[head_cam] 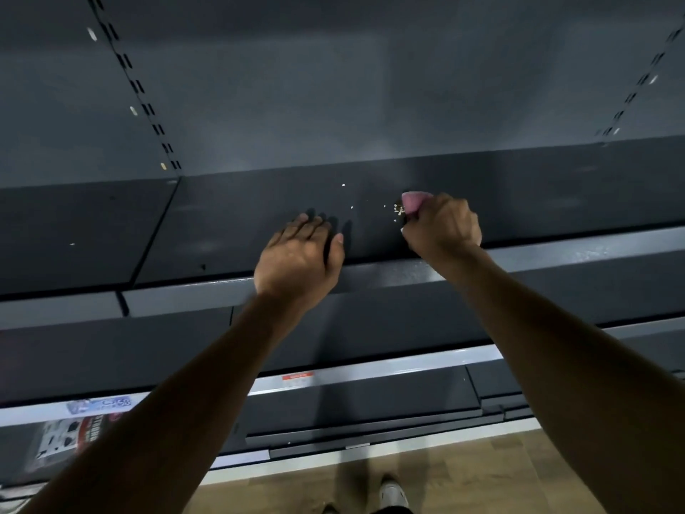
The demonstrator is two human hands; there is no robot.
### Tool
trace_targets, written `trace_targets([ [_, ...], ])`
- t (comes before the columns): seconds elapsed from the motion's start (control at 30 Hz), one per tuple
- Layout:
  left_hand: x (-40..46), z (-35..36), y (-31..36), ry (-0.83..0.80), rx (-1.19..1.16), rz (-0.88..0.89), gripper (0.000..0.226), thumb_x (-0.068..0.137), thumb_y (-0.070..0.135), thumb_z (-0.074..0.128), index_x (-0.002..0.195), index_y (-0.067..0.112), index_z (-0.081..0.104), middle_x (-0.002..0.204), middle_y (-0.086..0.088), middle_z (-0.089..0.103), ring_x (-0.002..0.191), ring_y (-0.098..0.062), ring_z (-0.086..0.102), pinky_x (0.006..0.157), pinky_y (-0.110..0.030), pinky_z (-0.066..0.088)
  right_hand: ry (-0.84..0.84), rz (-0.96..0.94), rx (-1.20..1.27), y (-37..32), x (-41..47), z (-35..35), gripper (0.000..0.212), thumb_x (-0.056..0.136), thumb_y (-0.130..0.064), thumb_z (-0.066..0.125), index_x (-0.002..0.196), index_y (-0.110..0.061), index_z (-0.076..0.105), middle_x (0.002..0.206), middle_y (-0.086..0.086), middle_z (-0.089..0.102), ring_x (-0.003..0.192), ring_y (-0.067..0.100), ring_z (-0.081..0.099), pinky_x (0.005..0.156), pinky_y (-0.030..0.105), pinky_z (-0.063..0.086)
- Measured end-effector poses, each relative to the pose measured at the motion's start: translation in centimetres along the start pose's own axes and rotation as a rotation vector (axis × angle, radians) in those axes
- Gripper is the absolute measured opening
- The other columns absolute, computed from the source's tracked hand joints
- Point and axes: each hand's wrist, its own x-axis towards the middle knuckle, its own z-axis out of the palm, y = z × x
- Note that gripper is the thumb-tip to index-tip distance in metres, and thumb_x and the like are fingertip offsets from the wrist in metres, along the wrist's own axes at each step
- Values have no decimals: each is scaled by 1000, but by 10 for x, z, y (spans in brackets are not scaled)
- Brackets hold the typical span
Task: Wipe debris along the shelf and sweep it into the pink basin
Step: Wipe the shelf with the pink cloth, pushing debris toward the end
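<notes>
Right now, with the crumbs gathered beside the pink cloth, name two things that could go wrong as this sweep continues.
1. No basin shows in this view. If the right hand, gripping the pink cloth, pushes the crumb pile past the shelf front edge, it may drop onto the lower shelves or the floor.
2. Stray specks lie apart from the pile, further back; a straight pass towards the left hand could miss them.

Your one head view looks forward and steeply down, close over the shelf (pixel 519 202) at mid-frame, with the floor (pixel 463 473) at bottom right.
</notes>
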Motion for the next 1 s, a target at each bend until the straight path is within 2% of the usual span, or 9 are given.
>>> trace_targets([
  [0.17,0,3,-2,17,27,-5,46,99,37,40,109,10,75,111,-10,74,113,-26,67,90,-37,53,-63,-30,184,-30,-4,16,23,83,-26,63,94,-6,67,85,5,66,84,27,68,67,27,51],
  [0.27,-1,3,-1,33,36,-1,44,98,37,41,107,11,75,109,-8,75,108,-26,68,87,-37,53,-88,48,360,-29,0,9,17,82,-20,57,72,-9,65,53,2,65,51,13,66,48,19,52],
  [0.33,-1,2,-1,47,50,9,42,98,37,42,105,12,75,107,-7,75,106,-25,69,85,-37,53,-64,100,403,-21,1,0,33,86,-23,47,61,-10,65,36,-2,56,34,7,57,41,17,51],
  [0.4,-1,1,-1,63,63,10,40,97,36,44,104,13,76,104,-6,76,104,-25,69,84,-36,52,-7,140,446,-12,4,-5,44,88,-35,41,61,-11,67,42,-1,60,38,10,61,49,21,56],
  [0.53,-1,0,0,33,69,0,40,96,36,44,104,12,75,107,-7,75,103,-25,70,84,-36,52,144,241,556,13,18,-8,58,86,-54,43,95,-4,69,89,15,72,78,31,70,73,42,59],
  [0.7,0,-5,1,-25,70,-29,41,94,36,42,104,14,74,105,-6,75,92,-28,70,78,-36,52,235,390,555,49,31,-19,56,91,-50,44,114,-3,63,117,17,64,107,34,62,92,45,52],
  [0.8,-1,-6,2,-48,67,-31,42,96,37,40,106,15,74,108,-5,75,94,-27,70,79,-36,52,262,459,476,69,39,-26,57,92,-45,42,127,-2,56,134,17,48,123,36,46,105,43,39],
  [0.87,0,-7,2,-66,62,-29,44,97,39,39,109,15,73,112,-6,74,98,-28,70,82,-36,51,285,438,423,71,41,-31,57,97,-46,35,127,-3,58,136,18,42,125,36,39,105,41,33],
  [1.0,2,-11,4,-102,37,-31,48,97,40,36,112,13,72,116,-7,72,103,-29,69,85,-38,52,224,198,300,66,48,-13,55,93,-42,30,107,-3,67,116,19,61,110,35,51,97,40,39],
])
